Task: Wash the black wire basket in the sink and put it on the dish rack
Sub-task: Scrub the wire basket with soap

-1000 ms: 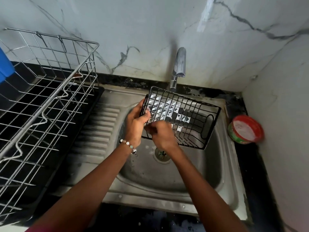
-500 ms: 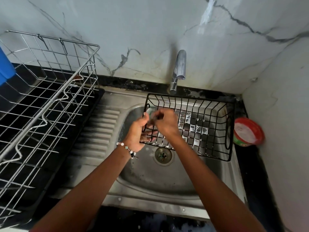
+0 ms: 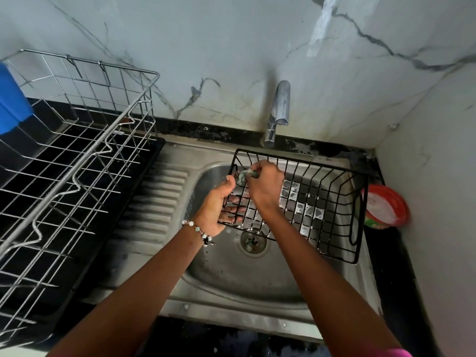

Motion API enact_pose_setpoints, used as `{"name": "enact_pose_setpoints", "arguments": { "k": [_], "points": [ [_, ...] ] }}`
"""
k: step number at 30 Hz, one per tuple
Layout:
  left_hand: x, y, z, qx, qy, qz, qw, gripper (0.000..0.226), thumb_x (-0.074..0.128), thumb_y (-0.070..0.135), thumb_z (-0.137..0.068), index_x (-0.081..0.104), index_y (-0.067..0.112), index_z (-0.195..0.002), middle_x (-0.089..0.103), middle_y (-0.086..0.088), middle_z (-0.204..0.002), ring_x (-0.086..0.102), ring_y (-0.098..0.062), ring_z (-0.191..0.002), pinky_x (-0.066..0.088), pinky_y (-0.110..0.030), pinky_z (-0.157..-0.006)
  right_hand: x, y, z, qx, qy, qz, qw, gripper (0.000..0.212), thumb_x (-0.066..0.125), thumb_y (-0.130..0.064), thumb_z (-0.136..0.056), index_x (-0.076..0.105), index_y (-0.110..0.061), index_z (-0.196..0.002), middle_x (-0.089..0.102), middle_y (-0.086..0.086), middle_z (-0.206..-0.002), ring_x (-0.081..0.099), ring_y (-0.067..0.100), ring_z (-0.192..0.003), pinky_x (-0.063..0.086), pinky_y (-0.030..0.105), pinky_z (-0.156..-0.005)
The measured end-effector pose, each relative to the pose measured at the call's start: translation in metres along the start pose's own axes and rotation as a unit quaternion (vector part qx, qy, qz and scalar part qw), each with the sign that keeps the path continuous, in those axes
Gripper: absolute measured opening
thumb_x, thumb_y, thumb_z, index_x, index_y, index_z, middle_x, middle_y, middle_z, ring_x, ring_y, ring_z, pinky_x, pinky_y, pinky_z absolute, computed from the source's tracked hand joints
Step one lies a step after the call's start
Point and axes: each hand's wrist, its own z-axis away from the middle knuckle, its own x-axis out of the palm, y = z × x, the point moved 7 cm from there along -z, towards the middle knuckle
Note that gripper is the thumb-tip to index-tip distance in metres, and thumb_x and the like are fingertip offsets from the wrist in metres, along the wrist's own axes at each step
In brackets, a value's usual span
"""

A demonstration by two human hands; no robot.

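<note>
Two hands: both are working at the left end of the black wire basket (image 3: 304, 202) over the sink (image 3: 231, 276).
Left hand (image 3: 219, 204): fingers are curling through the basket's left wall, thumb lying over the rim, gripping the wire.
Right hand (image 3: 265, 186): fingers are closing on a small greenish scrubber (image 3: 243, 176), pressing it against the rim at the basket's back-left corner.
Basket: tilting above the sink bowl, soap film filling several floor cells, its right end reaching toward the sink's right edge.
Bracelet (image 3: 202, 233): beads are sitting on the left wrist.
Tap (image 3: 278, 112): standing at the sink's back edge.
Dish rack (image 3: 77, 161): standing at the counter's left edge, apart from the basket.
Red tub (image 3: 386, 207): sitting in the counter's back-right corner, just beside the basket.
</note>
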Motion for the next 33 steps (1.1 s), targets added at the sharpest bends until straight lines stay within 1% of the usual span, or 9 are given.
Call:
{"name": "enact_pose_setpoints", "arguments": {
  "k": [6, 8, 10, 12, 16, 20, 26, 29, 33],
  "points": [
    [-0.005, 0.006, -0.003, -0.026, 0.027, -0.034, 0.999, 0.047, 0.056, 0.06, -0.084, 0.063, 0.015, -0.094, 0.064, -0.006, -0.073, 0.062, -0.023, -0.062, 0.049, -0.031, -0.056, 0.044, -0.005, 0.035, -0.134, -0.327, 0.097, 0.931, 0.014, 0.072, -0.004, -0.079, 0.069, -0.006, -0.093, 0.07, 0.006, -0.092, 0.066, 0.017, -0.084, 0.051, 0.025, -0.075],
    [-0.008, 0.011, -0.005, -0.047, 0.04, -0.033, 0.998, 0.048, 0.062, 0.062, -0.077, 0.065, 0.016, -0.09, 0.068, -0.007, -0.075, 0.065, -0.024, -0.071, 0.054, -0.035, -0.069, 0.047, -0.005, 0.037, -0.154, -0.376, 0.115, 0.906, 0.019, 0.075, -0.003, -0.076, 0.071, -0.007, -0.094, 0.071, 0.006, -0.096, 0.067, 0.018, -0.088, 0.052, 0.029, -0.082],
    [-0.014, 0.011, -0.008, -0.066, 0.06, -0.061, 0.994, 0.06, 0.069, 0.069, -0.063, 0.068, 0.016, -0.093, 0.068, -0.008, -0.088, 0.063, -0.026, -0.086, 0.048, -0.045, -0.091, 0.041, -0.008, 0.02, -0.167, -0.327, 0.135, 0.92, 0.02, 0.073, -0.003, -0.078, 0.069, -0.006, -0.098, 0.069, 0.009, -0.101, 0.065, 0.021, -0.094, 0.053, 0.032, -0.085],
    [-0.012, 0.013, -0.003, -0.093, 0.066, -0.077, 0.991, 0.06, 0.067, 0.07, -0.066, 0.069, 0.018, -0.097, 0.066, -0.008, -0.094, 0.06, -0.027, -0.09, 0.044, -0.048, -0.096, 0.026, -0.023, 0.002, -0.235, -0.203, 0.182, 0.933, 0.022, 0.067, 0.003, -0.08, 0.065, -0.001, -0.101, 0.064, 0.016, -0.103, 0.063, 0.029, -0.093, 0.052, 0.034, -0.079],
    [-0.007, 0.022, 0.006, -0.154, 0.069, -0.109, 0.98, 0.067, 0.062, 0.072, -0.07, 0.063, 0.019, -0.111, 0.066, -0.009, -0.102, 0.062, -0.025, -0.09, 0.048, -0.044, -0.087, 0.007, -0.049, 0.001, -0.416, -0.012, 0.288, 0.863, 0.033, 0.076, 0.012, -0.058, 0.066, 0.007, -0.09, 0.064, 0.022, -0.089, 0.066, 0.034, -0.071, 0.054, 0.034, -0.052],
    [-0.009, 0.033, 0.014, -0.189, 0.097, -0.152, 0.965, 0.069, 0.066, 0.07, -0.07, 0.059, 0.021, -0.119, 0.065, -0.013, -0.116, 0.06, -0.027, -0.108, 0.049, -0.042, -0.081, 0.011, -0.044, 0.002, -0.49, -0.02, 0.33, 0.806, 0.02, 0.069, 0.001, -0.073, 0.067, 0.003, -0.092, 0.065, 0.017, -0.09, 0.064, 0.029, -0.081, 0.057, 0.035, -0.055],
    [-0.011, 0.052, 0.02, -0.181, 0.124, -0.223, 0.95, 0.05, 0.061, 0.067, -0.078, 0.058, 0.022, -0.096, 0.061, -0.007, -0.086, 0.056, -0.02, -0.078, 0.042, -0.029, -0.063, 0.013, -0.001, 0.012, -0.497, -0.133, 0.356, 0.78, 0.017, 0.077, -0.004, -0.071, 0.069, 0.002, -0.084, 0.065, 0.016, -0.083, 0.065, 0.028, -0.075, 0.055, 0.034, -0.056],
    [-0.009, 0.057, 0.021, -0.177, 0.13, -0.249, 0.943, 0.047, 0.061, 0.069, -0.076, 0.057, 0.027, -0.095, 0.06, -0.007, -0.093, 0.054, -0.019, -0.081, 0.042, -0.028, -0.062, 0.017, 0.016, 0.018, -0.473, -0.181, 0.44, 0.741, 0.024, 0.087, -0.015, -0.059, 0.074, -0.009, -0.078, 0.07, 0.011, -0.092, 0.067, 0.022, -0.086, 0.056, 0.027, -0.062],
    [0.0, 0.064, 0.025, -0.198, 0.124, -0.273, 0.933, 0.051, 0.057, 0.072, -0.077, 0.055, 0.025, -0.096, 0.058, -0.009, -0.094, 0.055, -0.021, -0.08, 0.043, -0.03, -0.059, 0.004, -0.016, 0.004, -0.47, -0.06, 0.397, 0.786, 0.025, 0.085, -0.008, -0.06, 0.07, -0.001, -0.079, 0.064, 0.013, -0.08, 0.062, 0.024, -0.073, 0.052, 0.028, -0.053]
  ]
}}
